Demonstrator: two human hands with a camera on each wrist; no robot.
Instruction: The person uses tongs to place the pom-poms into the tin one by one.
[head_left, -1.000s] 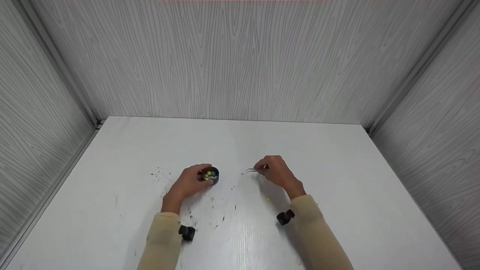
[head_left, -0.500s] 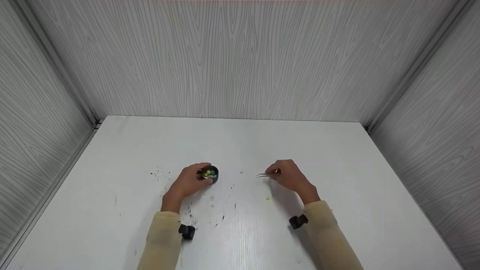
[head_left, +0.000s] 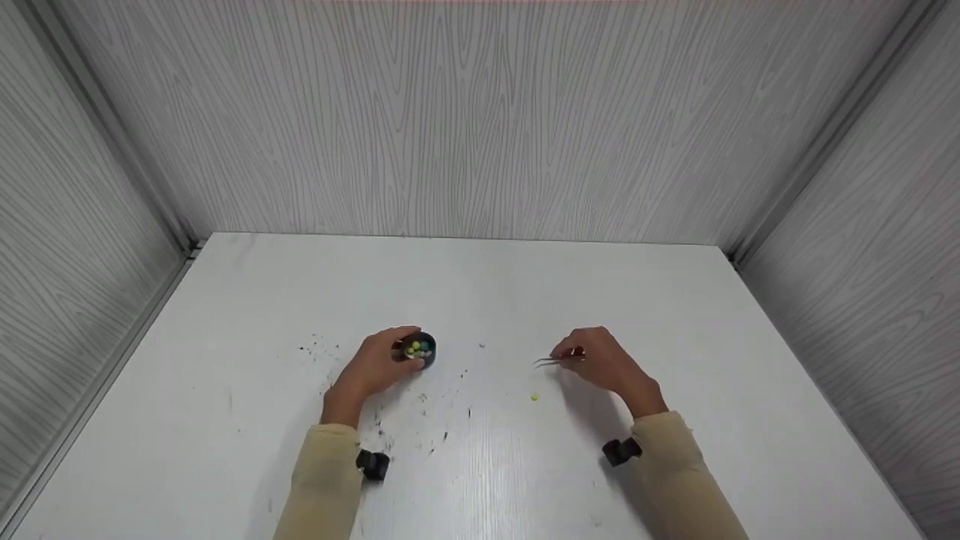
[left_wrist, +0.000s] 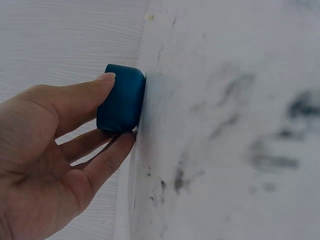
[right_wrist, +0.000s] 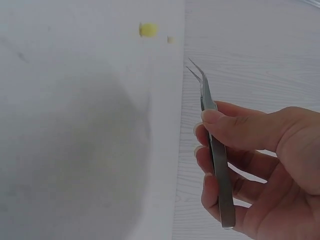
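Observation:
My left hand [head_left: 381,365] grips a small dark blue cup [left_wrist: 122,100] by its sides, thumb on one side and fingers on the other, and the cup stands on the table. Inside it lie several small balls [head_left: 418,346], yellow, teal and pale. My right hand [head_left: 602,361] holds bent-tip metal tweezers [right_wrist: 218,160] between thumb and fingers. Their tips are slightly apart with nothing between them. On the table, a little nearer than the tips, lies a yellow bead [head_left: 534,397]. A small pale bead [head_left: 481,345] rests between the cup and the tweezers.
The white table [head_left: 300,277] carries dark smudges and specks [head_left: 379,431] around and in front of the left hand. Grey wood-grain panels [head_left: 480,120] stand behind it and on both sides. A small black camera sits at each wrist.
My right hand has moved right and slightly nearer with the tweezers, away from the pale bead, which stays on the table. The left hand and cup have stayed in place.

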